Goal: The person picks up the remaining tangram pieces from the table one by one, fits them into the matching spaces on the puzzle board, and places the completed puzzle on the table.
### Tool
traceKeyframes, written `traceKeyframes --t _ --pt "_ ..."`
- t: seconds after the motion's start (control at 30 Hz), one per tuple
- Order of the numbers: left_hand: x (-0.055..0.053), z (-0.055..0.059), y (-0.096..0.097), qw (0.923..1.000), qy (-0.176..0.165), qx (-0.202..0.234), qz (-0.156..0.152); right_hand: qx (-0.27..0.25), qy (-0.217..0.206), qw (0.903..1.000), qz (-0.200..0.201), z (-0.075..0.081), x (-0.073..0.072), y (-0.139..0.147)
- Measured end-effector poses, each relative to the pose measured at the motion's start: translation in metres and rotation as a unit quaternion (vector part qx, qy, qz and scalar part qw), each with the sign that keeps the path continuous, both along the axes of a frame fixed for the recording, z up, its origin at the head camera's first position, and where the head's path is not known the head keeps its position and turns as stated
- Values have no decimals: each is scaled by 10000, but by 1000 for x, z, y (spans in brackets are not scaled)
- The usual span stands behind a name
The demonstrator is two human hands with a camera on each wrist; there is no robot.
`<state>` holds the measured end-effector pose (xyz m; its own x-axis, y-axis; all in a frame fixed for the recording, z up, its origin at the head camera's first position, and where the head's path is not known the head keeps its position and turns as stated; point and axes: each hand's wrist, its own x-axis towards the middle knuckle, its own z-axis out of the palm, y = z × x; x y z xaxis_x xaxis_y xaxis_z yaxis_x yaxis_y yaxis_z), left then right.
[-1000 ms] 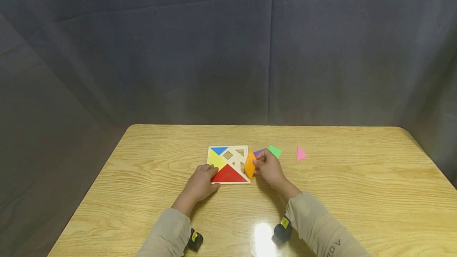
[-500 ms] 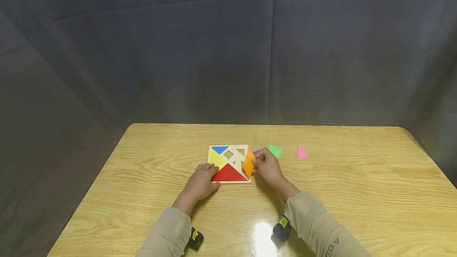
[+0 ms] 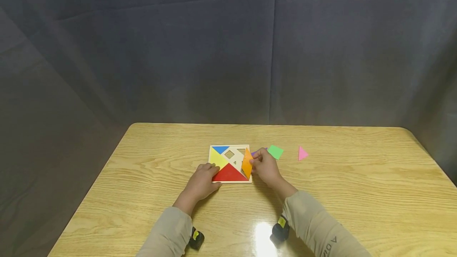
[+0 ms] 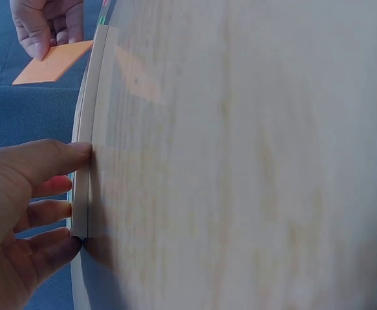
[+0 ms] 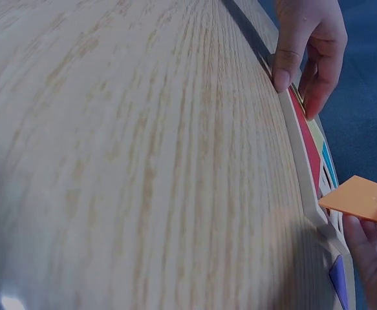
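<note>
Orange flat parallelogram piece: at the right end of the tray, raised and tilted, pinched between thumb and fingers of the right hand. Whether its lower tip touches the tray, cannot tell.

Beneath and left of it, cream wooden puzzle tray, flat. Left hand holds its near left part, thumb at the near edge, fingers over the top and resting on yellow triangle. Yellow sits in the tray beside red triangle, which fills the near side; smaller blue triangle in the far left corner. Bare cutouts show in the right half.

Right of the tray: purple triangle, partly hidden by the right hand in the head view; green square just beyond that hand; pink triangle farther right, apart from the rest.

All on a light wood-grain bench. Beige sleeves on both arms, dark grey cloth behind.
</note>
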<state>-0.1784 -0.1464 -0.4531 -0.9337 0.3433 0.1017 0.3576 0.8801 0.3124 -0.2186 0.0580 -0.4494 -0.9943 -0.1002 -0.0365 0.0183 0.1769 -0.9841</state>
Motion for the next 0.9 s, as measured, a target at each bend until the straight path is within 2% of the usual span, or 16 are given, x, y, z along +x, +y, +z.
traceKeyframes --t 0.9 --pt "1 0 -1 10000 1 29 -16 876 322 9956 126 -7 -7 -8"
